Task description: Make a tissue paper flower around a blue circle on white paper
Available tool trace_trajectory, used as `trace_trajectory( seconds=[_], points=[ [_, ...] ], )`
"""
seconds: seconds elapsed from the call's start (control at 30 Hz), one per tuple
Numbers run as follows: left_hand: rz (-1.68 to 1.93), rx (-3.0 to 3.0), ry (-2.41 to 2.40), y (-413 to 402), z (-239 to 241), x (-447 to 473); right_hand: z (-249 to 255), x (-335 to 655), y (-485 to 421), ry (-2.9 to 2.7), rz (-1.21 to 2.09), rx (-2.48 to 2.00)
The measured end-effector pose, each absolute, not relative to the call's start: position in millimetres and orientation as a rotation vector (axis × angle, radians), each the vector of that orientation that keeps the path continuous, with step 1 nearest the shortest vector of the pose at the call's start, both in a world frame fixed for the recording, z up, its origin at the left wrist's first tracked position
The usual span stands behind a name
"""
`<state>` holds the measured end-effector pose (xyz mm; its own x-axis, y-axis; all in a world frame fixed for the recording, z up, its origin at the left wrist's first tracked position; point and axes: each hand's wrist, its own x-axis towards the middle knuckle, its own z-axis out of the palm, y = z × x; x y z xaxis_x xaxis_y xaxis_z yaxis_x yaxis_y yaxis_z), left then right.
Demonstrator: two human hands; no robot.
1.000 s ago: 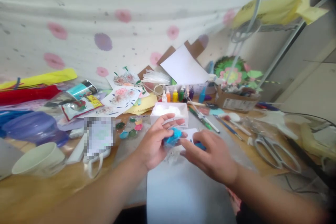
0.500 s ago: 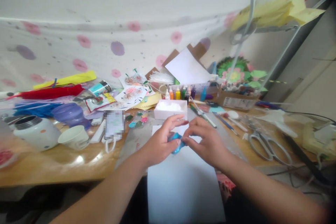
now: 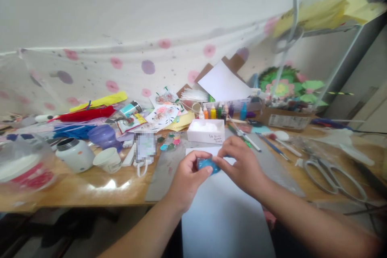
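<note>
Both my hands meet over a white sheet of paper [image 3: 223, 213] at the front of a wooden table [image 3: 90, 187]. My left hand [image 3: 189, 177] is curled round a small blue piece [image 3: 207, 164], gripping it between thumb and fingers. My right hand [image 3: 242, 165] pinches the same blue piece from the right side. A white box [image 3: 206, 132] stands just beyond my hands.
Scissors [image 3: 332, 175] lie at the right. A row of small paint bottles [image 3: 216, 111], pens, flowered cards and a paper flower in a cardboard box crowd the back. A white cup [image 3: 108, 159], a white jar [image 3: 75, 154] and a plastic tub [image 3: 26, 165] stand at the left.
The view has pulled back and shifted, showing more of the table's left. My left fingers, spread earlier, have closed round the blue piece; my right hand came in to pinch it.
</note>
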<state>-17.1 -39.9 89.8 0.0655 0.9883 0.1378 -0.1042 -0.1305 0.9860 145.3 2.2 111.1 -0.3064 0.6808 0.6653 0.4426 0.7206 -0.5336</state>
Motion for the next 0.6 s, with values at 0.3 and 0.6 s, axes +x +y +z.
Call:
trace_trajectory(
  seconds=[0.3, 0.6],
  points=[
    [1.383, 1.136, 1.176, -54, 82, -49, 101, 136, 11, -1.842, 0.728, -0.909],
    [1.732, 0.996, 1.946, -111, 51, -202, 79, 163, 18, -1.562, 1.451, -0.949]
  ],
)
